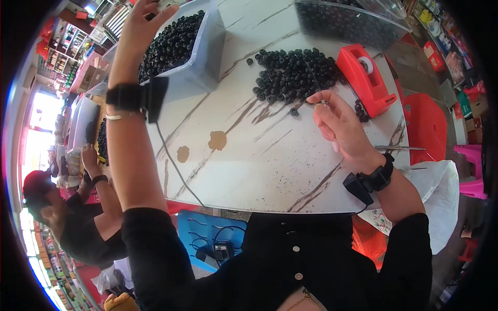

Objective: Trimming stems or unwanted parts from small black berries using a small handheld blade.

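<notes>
My left hand is raised at the upper left, fingers apart, over a translucent plastic bin. Small round black beads fill that bin. Farther right, my right hand has thumb and forefinger pinched together at the near edge of a loose pile of black beads. A thin strand rises from that pinch across the pile; its far end is hard to make out. One stray bead lies just left of my right fingertips.
A red tape dispenser stands right of the pile. Behind it is a clear container of black beads. Scissors lie at the table's right edge beside a white plastic bag. Another person works at the left. A blue stool holds cables.
</notes>
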### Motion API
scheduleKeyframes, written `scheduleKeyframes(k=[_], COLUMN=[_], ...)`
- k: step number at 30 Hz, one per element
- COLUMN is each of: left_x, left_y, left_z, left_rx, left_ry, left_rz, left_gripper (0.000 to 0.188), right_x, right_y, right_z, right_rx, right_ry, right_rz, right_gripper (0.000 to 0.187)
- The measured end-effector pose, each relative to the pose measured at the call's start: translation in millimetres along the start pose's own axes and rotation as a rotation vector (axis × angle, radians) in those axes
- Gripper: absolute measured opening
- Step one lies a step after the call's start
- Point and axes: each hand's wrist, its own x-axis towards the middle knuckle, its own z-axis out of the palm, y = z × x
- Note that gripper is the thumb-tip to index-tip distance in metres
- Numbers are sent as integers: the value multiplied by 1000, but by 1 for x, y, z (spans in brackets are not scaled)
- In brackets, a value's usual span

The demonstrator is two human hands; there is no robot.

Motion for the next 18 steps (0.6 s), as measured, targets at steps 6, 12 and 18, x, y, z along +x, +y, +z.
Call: scheduleKeyframes(k=[6, 12, 18], left_x=[-2, -100, -141], left_y=[26, 71, 71], left_z=[11, 104, 131], left_rx=[-169, -242, -17], left_ry=[16, -567, -718], left_rz=[69, 265, 178], left_gripper=[18, 10, 21], right_x=[0, 3, 0], right_y=[-5, 4, 0], right_z=[1, -7, -5], right_rx=[-10, 7, -23], right_ry=[54, 74, 79], right_rz=[14, -63, -61], right_gripper=[24, 22, 20])
